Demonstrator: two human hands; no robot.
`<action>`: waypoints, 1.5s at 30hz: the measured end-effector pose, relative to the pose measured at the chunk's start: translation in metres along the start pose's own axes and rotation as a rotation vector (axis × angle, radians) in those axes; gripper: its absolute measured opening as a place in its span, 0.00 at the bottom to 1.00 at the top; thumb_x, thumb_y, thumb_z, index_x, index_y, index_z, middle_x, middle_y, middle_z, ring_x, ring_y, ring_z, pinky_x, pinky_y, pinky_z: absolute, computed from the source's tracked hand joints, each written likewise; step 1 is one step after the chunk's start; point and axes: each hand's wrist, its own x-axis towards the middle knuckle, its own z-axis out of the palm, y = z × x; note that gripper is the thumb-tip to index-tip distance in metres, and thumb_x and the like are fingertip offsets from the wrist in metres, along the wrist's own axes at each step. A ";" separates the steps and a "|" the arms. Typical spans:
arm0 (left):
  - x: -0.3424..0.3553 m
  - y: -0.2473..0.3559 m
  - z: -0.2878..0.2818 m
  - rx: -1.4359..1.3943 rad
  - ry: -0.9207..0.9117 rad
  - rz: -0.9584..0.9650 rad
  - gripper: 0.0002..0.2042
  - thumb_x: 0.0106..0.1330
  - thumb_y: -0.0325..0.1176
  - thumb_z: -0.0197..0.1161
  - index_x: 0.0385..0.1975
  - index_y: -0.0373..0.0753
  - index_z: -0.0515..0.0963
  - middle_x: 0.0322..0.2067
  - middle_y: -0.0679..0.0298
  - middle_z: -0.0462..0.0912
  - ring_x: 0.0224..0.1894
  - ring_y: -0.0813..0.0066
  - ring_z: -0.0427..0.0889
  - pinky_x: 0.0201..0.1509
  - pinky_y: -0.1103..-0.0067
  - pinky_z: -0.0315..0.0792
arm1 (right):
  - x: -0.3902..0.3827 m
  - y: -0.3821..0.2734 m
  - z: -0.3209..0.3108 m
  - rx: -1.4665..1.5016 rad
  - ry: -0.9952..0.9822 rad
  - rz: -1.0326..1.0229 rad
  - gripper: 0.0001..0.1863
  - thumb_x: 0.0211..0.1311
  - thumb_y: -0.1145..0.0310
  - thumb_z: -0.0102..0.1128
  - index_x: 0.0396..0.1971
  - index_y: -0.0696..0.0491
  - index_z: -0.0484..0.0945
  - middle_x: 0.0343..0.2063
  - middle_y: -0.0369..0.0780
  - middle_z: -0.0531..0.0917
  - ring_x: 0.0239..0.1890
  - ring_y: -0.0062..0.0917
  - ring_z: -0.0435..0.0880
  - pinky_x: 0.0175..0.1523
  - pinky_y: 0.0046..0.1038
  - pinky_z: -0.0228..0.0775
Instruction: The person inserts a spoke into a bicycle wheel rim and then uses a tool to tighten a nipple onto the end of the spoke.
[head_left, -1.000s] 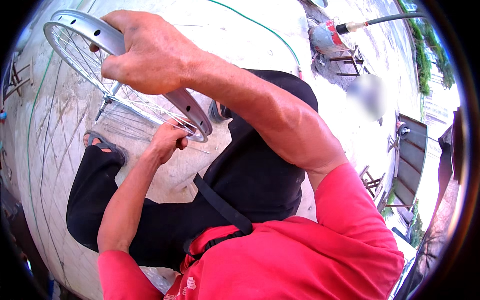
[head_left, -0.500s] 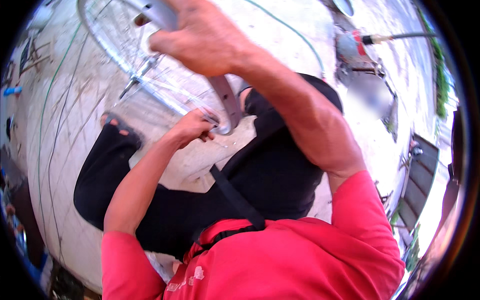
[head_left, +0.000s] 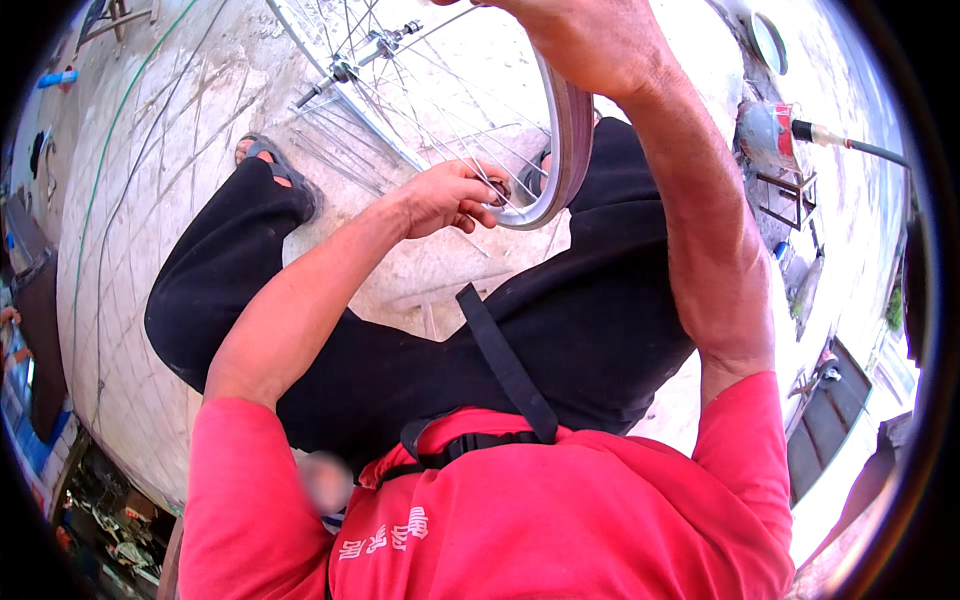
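Observation:
A bare spoked wheel is tilted up in front of me, its silver rim (head_left: 574, 150) bending round near my right knee and its hub (head_left: 385, 43) farther off to the left. No tyre shows on the visible part. My left hand (head_left: 447, 198) is closed at the near end of the wheel, fingertips pinched among the spokes beside the rim's inner side. A small dark thing shows at those fingertips, too small to name. Above the rim's right side, my right hand (head_left: 590, 40) reaches to the top edge of the picture, which cuts off most of its fingers.
My sandalled left foot (head_left: 275, 165) stands on the pale floor (head_left: 390, 275). A green hose (head_left: 125, 110) runs along the left. To the right are a grey and red container (head_left: 768, 135) with a dark hose (head_left: 875, 152), a round basin (head_left: 768, 42) and a dark panel (head_left: 832, 420).
The rim's near end and both hands appear farther right and higher in the picture. My right hand has gone partly past the top edge. My left hand stays pinched beside the rim.

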 end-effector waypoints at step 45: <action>-0.013 -0.004 0.019 0.289 0.277 -0.115 0.13 0.67 0.40 0.69 0.34 0.37 0.76 0.24 0.62 0.81 0.25 0.75 0.82 0.26 0.77 0.77 | -0.004 0.005 0.001 -0.176 0.070 -0.099 0.24 0.56 0.63 0.64 0.51 0.60 0.81 0.43 0.46 0.80 0.42 0.33 0.82 0.52 0.36 0.77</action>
